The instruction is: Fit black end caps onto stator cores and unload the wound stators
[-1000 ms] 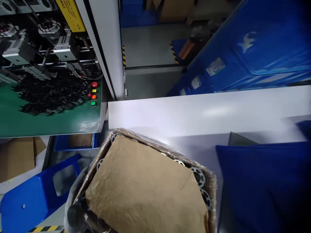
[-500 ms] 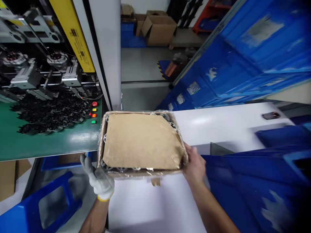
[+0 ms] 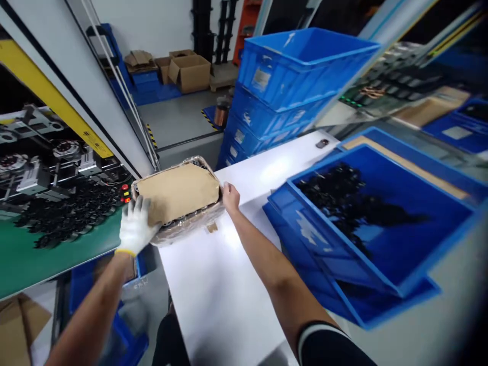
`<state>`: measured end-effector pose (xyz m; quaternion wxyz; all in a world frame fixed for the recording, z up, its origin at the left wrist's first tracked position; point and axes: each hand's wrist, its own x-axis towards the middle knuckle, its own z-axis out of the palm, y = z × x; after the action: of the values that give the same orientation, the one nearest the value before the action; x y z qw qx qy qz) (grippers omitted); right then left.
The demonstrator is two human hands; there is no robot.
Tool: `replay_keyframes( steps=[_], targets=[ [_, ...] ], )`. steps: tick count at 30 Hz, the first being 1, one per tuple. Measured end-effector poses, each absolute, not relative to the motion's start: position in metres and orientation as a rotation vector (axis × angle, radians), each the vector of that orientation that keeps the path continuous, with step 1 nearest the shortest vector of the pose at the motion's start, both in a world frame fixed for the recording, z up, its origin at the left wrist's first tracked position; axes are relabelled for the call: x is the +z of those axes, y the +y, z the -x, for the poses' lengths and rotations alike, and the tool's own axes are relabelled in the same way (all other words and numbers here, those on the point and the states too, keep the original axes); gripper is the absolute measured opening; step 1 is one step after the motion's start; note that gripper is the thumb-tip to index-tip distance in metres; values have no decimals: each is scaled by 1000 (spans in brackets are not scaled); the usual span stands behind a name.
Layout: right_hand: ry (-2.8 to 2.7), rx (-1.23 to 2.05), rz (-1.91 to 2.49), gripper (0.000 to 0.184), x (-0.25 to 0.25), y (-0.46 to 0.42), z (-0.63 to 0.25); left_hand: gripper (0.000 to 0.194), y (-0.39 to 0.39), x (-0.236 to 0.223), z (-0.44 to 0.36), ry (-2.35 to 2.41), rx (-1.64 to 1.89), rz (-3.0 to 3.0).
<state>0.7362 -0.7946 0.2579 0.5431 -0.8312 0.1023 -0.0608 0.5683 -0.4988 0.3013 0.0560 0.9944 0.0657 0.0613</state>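
The gloved left hand's (image 3: 134, 233) fingers spread open over the near-left edge and the right hand's (image 3: 232, 199) fingers close on the right end of the wrapped box (image 3: 188, 226), long axis between them, over the worktop (image 3: 206, 284).

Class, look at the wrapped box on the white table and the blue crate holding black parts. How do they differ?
The wrapped box is covered by a brown sheet; the blue crate is open, showing black parts.
The box has clear plastic around it; the crate's blue wall is unwrapped.
The box has a gloved left hand and bare right hand at its ends; the crate has neither.
Both are roughly rectangular.
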Motion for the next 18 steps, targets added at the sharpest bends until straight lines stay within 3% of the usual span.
replay_keyframes(
  steps=[5, 8, 11, 13, 18],
  targets=[
    [279, -56, 1919, 46, 268, -826, -592, 88, -500, 337, -626, -233, -371, -3122],
    [463, -45, 1901, 34, 266, -858, -463, 93, -522, 328, -637, -289, -327, -3126],
    [820, -52, 1898, 36, 261, -880, -332, 103, -536, 324, -636, -349, -244, -3123],
    [1060, -61, 1880, 37, 257, -881, -254, 96, -535, 329, -639, -448, -245, -3082],
    [1408, -15, 1776, 35, 233, -839, -111, 56, -509, 345, -671, -537, -186, -2996]
  ],
)
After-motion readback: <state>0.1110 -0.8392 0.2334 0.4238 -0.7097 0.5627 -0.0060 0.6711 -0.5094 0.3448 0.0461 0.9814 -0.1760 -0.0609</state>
